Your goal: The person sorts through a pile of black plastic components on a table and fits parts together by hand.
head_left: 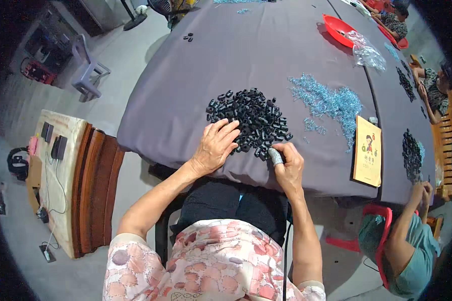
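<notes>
Head view: the fingertips of the right hand (290,165) are partly hidden, so its hold cannot be told; the blue bits (326,100) are too fine to make out. The heap of black pieces (251,118) lies by the near edge of the grey-covered table (176,95). The left hand (217,143), loosely spread, touches its left side; the right, half curled, one digit grey-wrapped, meets its near-right margin.
</notes>
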Motion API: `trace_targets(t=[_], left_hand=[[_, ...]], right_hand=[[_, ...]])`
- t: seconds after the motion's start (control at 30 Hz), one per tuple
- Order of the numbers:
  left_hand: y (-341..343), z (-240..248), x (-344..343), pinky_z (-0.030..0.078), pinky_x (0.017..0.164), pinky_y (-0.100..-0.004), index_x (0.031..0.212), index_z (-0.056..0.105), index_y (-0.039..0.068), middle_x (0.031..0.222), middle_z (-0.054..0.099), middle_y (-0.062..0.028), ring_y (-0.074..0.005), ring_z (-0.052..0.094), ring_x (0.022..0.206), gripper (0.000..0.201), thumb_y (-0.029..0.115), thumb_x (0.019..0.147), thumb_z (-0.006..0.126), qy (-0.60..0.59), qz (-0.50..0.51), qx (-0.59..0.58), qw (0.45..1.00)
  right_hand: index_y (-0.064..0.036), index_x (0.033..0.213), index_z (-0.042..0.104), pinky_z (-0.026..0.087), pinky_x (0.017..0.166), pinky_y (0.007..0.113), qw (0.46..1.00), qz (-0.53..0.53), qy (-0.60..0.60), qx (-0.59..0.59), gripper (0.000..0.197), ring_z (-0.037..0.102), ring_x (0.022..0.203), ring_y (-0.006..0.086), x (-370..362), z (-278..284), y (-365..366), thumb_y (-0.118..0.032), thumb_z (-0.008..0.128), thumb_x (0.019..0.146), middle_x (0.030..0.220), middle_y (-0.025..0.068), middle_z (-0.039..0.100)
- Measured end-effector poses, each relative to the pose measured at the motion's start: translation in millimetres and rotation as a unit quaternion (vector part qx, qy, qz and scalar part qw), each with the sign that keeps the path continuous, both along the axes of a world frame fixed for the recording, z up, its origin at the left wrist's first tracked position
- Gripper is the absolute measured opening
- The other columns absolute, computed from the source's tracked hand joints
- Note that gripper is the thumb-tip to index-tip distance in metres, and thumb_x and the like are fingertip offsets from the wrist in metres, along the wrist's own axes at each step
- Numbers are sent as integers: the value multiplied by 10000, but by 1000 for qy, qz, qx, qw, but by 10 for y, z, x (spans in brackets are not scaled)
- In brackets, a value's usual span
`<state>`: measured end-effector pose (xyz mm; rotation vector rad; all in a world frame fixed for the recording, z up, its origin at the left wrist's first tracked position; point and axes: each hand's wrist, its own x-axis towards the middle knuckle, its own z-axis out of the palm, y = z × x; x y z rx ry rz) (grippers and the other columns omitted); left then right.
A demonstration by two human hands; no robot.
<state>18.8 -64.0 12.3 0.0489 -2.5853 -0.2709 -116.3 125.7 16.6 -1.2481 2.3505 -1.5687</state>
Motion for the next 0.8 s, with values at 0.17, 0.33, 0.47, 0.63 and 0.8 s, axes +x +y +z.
trace_targets(t=[0.17,0.33,0.47,0.63,0.8], left_hand=[[-3,13,-26,351,947,-435,1217,490,26,1322,435,-158,-325,439,1167,399,139,843,570,37,-19,71,997],[-12,-29,-26,334,973,-438,1219,471,25,1286,432,-166,-336,427,1182,385,99,848,543,58,51,73,994],[-36,-99,-27,326,980,-439,1202,485,21,1271,447,-164,-334,427,1181,368,96,847,544,65,77,63,993],[-38,-153,-35,316,993,-433,1179,503,12,1251,467,-156,-320,425,1191,350,95,842,550,28,92,53,994],[-32,-127,-32,284,1019,-443,1202,495,20,1277,455,-148,-314,400,1223,377,103,839,556,34,98,69,992]], right_hand=[[-17,882,597,458,654,359,1000,0,12,-16,178,578,719,304,8,11,15,45,574,717,795,137,572],[-16,890,593,461,672,375,999,0,40,-3,189,581,744,321,3,-49,25,44,569,713,812,144,574],[-15,890,592,464,673,378,999,6,40,-5,187,583,745,322,25,-35,32,42,565,714,813,144,576],[-18,891,592,465,668,377,1000,8,28,-2,186,586,742,317,18,-22,37,37,570,714,811,141,578],[-23,890,592,466,662,376,1000,3,30,-9,185,585,738,315,10,-60,37,31,578,713,808,138,577]])
